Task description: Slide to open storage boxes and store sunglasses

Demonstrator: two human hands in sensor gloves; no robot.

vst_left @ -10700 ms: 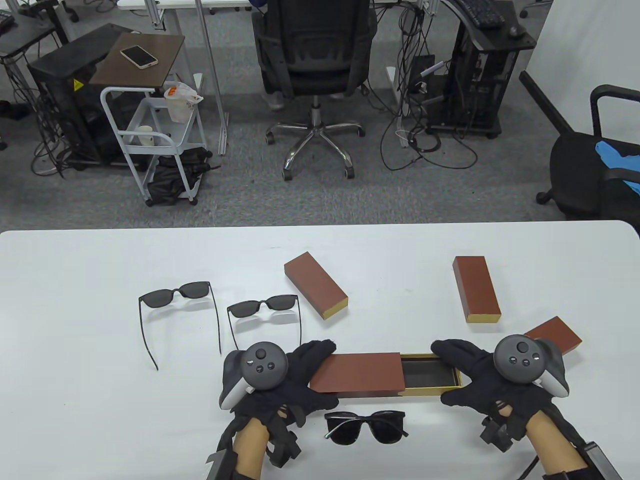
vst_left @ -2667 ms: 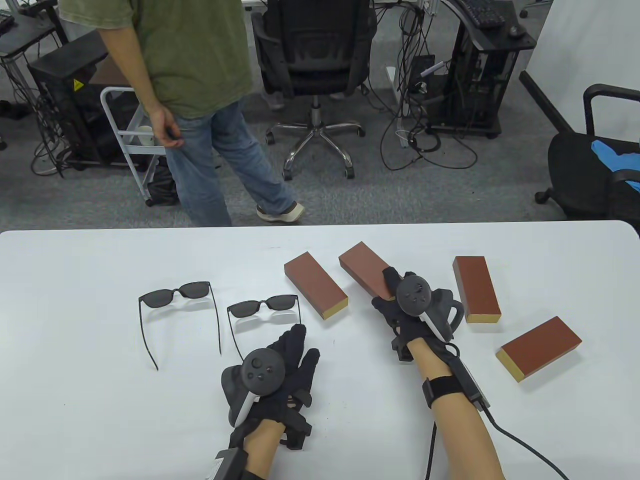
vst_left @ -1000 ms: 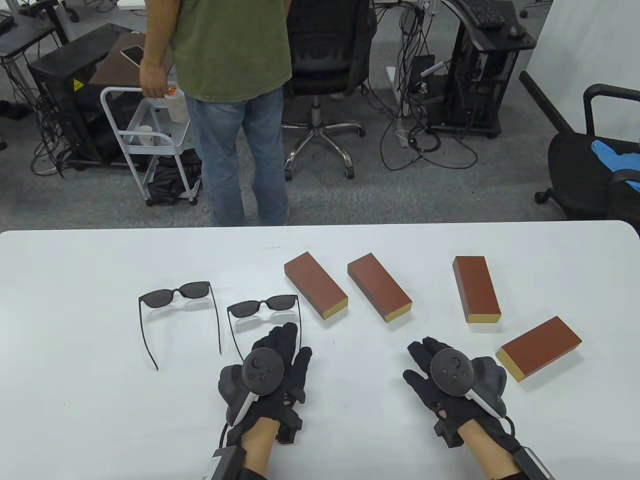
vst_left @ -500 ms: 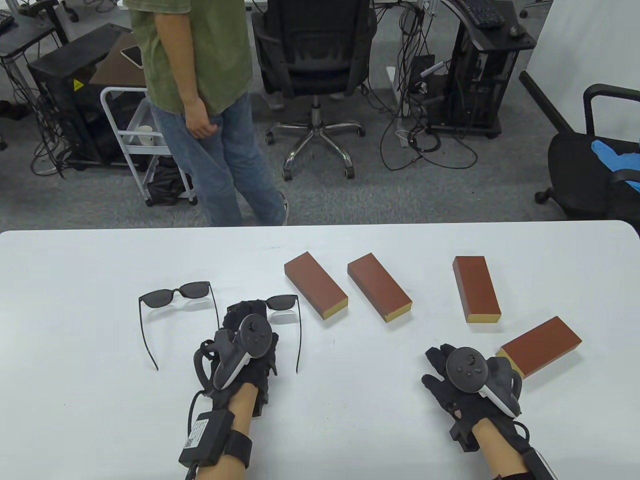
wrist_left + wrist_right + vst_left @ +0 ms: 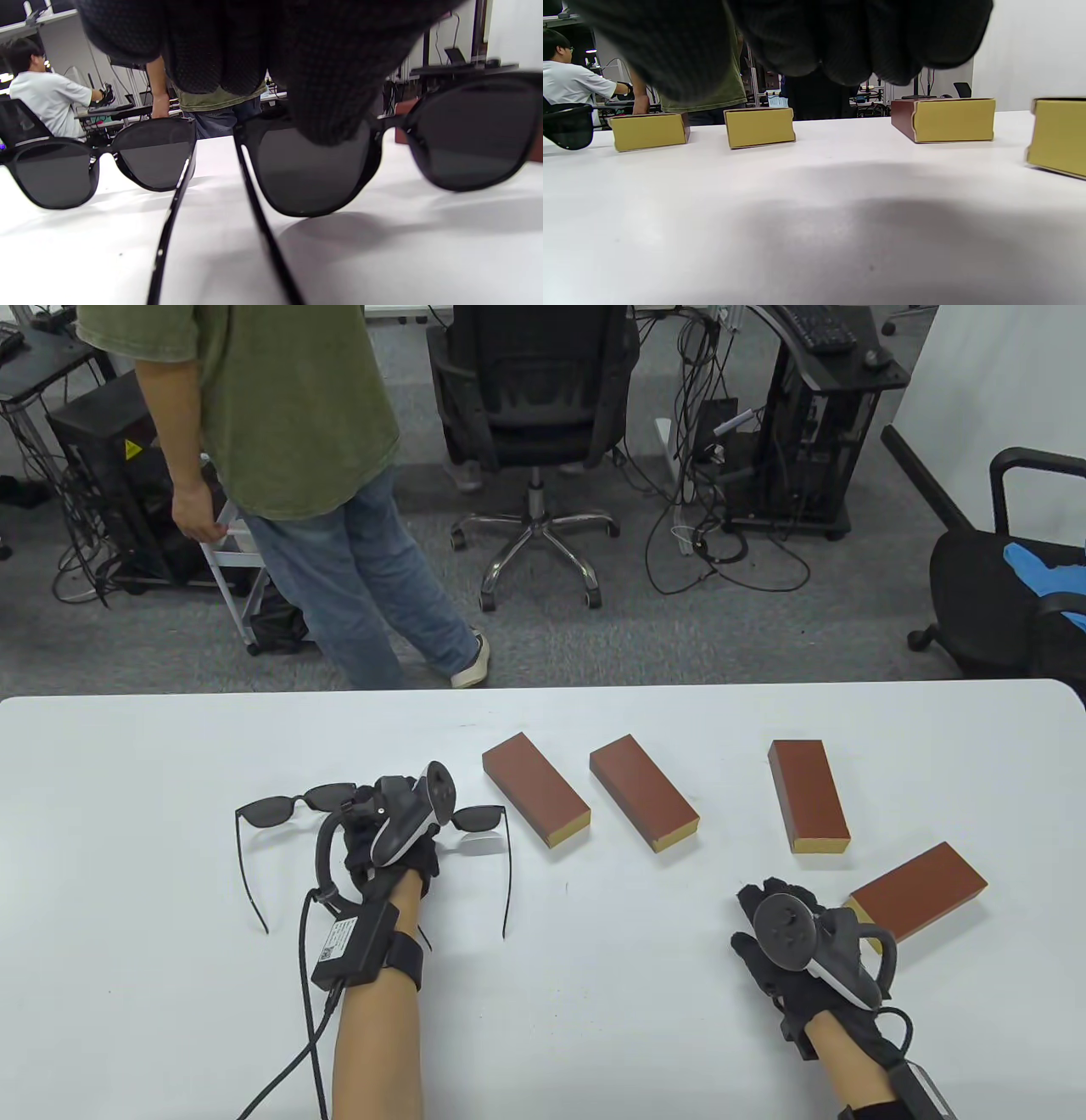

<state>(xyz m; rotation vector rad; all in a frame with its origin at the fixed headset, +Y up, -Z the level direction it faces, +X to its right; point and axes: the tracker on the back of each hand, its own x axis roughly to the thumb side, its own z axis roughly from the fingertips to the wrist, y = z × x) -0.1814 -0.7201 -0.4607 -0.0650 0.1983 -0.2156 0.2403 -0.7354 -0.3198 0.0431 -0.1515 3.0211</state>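
Two black sunglasses stand unfolded at the table's left. My left hand [image 5: 373, 836] is turned on its side over the right pair [image 5: 477, 819]. It hides that pair's left lens. In the left wrist view a gloved digit [image 5: 331, 110] lies over the top rim of that lens [image 5: 314, 178] and the other fingers curl above it. The left pair [image 5: 270, 810] stands untouched beside it. Several closed red-brown boxes with gold ends lie across the middle and right [image 5: 534, 789] [image 5: 643, 792] [image 5: 808, 795]. My right hand [image 5: 776, 912] rests empty on the table, just left of the nearest box [image 5: 920, 891].
A person in a green shirt and jeans [image 5: 288, 432] walks past the table's far edge, by a white cart. An office chair [image 5: 534, 407] stands behind. The right wrist view shows the boxes' gold ends [image 5: 759, 127] in a row across bare white tabletop [image 5: 814, 237].
My left hand moved forward, rolled onto its side and closed over the right pair's left lens. The right hand drew slightly back towards the nearest box. The person stepped left.
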